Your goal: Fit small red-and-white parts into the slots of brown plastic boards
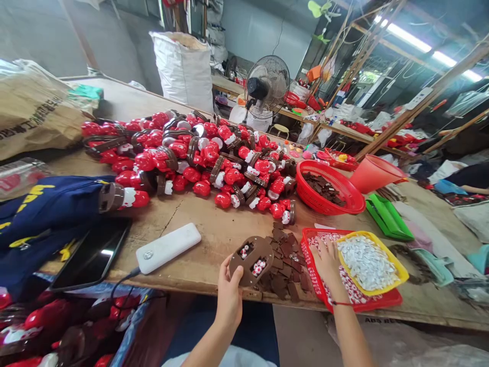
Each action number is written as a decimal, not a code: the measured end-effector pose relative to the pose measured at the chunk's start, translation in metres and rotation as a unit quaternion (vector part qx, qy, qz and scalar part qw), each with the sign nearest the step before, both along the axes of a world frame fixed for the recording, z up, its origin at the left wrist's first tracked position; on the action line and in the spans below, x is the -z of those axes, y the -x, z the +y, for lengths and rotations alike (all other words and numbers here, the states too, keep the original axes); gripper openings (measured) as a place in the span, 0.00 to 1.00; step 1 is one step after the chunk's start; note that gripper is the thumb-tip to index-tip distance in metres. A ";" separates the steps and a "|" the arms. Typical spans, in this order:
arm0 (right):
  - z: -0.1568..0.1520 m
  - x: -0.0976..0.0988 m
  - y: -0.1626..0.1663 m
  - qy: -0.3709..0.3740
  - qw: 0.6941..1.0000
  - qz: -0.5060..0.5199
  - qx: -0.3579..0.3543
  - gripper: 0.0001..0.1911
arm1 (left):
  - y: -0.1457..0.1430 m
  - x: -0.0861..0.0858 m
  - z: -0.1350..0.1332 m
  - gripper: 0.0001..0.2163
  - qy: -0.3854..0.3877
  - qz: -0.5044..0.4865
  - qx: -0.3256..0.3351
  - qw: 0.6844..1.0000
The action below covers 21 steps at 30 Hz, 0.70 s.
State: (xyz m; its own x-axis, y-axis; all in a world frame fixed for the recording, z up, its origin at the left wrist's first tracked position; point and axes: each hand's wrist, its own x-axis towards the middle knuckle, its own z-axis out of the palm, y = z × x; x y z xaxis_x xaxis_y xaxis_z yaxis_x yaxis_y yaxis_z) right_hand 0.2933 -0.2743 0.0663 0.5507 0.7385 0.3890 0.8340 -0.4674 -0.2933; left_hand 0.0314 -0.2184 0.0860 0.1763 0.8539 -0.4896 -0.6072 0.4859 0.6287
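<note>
Assembly bench, head view. The left hand [229,283] grips a brown jig [252,259] at the near edge of the bench [214,232]; the jig has two recesses, each holding small red-and-white parts. The right hand [328,262] lies fingers-down in the red tray [382,300], among loose pieces; whether it pinches one cannot be told. The step in hand appears to be loading the jig; the next move likely calls for a fine pinch and a short carry leftward to a recess. Counted: one jig, one red tray, one yellow tray [369,262] of white pieces nested in it, one round red basket [329,187], one heap of brown plates [286,265], one pile of red toys [198,158] too many to count.
</note>
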 end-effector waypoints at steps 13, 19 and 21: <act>-0.012 -0.026 -0.052 0.027 0.995 -0.035 0.085 0.17 | 0.012 0.001 0.013 0.22 0.029 0.007 0.015 0.999; -0.026 -0.025 -0.089 0.148 0.982 -0.055 0.105 0.15 | 0.012 0.003 0.013 0.22 0.022 0.021 0.031 0.999; -0.022 -0.022 -0.091 0.182 0.976 -0.067 0.102 0.14 | 0.011 0.002 0.012 0.22 0.019 0.027 0.042 0.999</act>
State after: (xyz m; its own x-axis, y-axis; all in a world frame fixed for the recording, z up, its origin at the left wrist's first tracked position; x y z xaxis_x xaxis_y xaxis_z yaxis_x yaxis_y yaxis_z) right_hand 0.3848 -0.2963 0.0885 0.6636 0.7210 0.1994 0.7316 -0.6811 0.0282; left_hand 0.0200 -0.2063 0.0836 0.2195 0.8183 -0.5313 -0.5291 0.5574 0.6398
